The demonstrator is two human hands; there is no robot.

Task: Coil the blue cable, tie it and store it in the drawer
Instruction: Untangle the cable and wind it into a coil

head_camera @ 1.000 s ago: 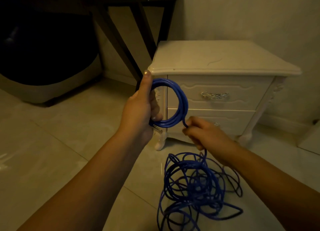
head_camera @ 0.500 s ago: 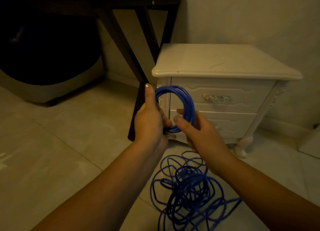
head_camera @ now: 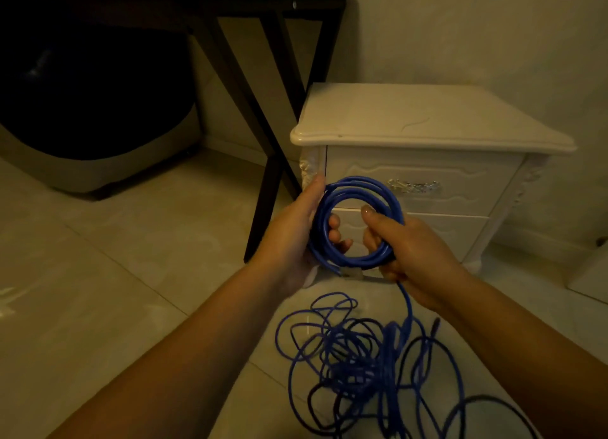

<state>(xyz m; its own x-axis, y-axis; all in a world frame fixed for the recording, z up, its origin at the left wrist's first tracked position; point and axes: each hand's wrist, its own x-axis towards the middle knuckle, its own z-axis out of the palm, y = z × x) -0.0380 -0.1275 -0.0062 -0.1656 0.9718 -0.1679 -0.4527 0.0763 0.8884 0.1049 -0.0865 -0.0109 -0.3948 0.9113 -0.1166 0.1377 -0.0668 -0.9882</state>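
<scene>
left hand (head_camera: 291, 241) and right hand (head_camera: 413, 252) gripping opposite edges of the blue cable (head_camera: 362, 180) coil, loose tangle on floor (head_camera: 131, 274) below, closed drawer (head_camera: 467, 178) behind

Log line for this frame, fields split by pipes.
step: coiling, untied | left hand: holds coil | right hand: holds coil | loose cable: tangled on floor | drawers: closed

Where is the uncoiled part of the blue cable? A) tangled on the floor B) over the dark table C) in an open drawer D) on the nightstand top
A: the tangle lies on the floor, below the coil gripped by the left hand and right hand.
</scene>
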